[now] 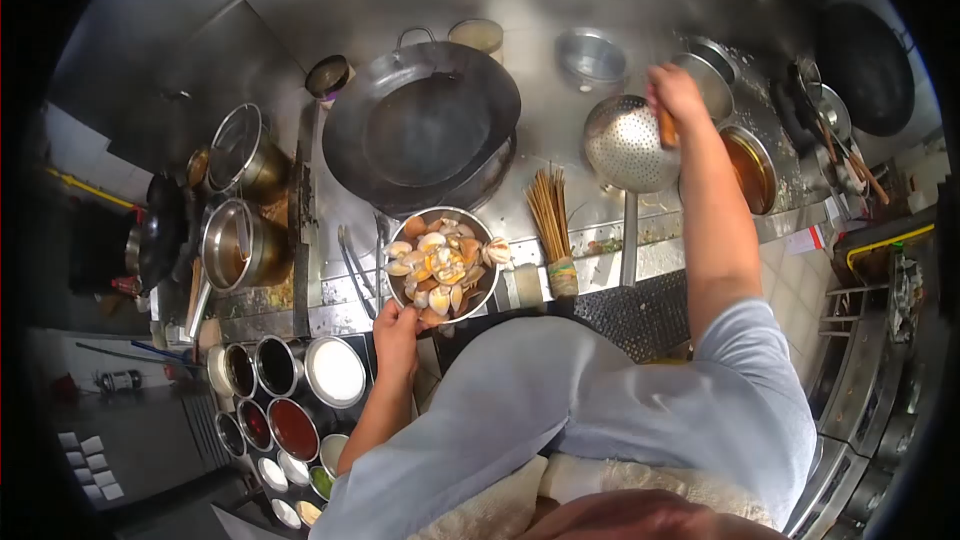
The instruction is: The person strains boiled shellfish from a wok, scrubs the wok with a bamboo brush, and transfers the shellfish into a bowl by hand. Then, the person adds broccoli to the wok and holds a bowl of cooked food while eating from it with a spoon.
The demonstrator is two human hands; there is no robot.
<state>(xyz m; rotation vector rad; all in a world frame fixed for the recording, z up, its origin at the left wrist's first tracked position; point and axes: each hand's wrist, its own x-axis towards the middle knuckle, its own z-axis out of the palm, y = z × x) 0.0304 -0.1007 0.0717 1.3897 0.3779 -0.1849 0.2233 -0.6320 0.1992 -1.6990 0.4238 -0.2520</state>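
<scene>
My left hand (397, 328) grips the rim of a metal bowl (487, 297) filled with clams (440, 265), held just in front of a large dark wok (425, 125). At the right, my right hand (676, 92) is closed around a wooden handle (667, 128); what the handle belongs to is hard to make out. Directly beside that handle lies a perforated metal strainer (628, 145), its long handle pointing toward me. A bundled bamboo brush (552, 225) stands between the bowl and the strainer.
Pots (235, 245) stand at the left, with tongs (352, 265) near the bowl. Several sauce containers (293, 427) sit at lower left. Behind the strainer is a metal basin (591, 58); a pot of brown liquid (752, 175) stands right of my forearm. Another wok (865, 70) rests far right.
</scene>
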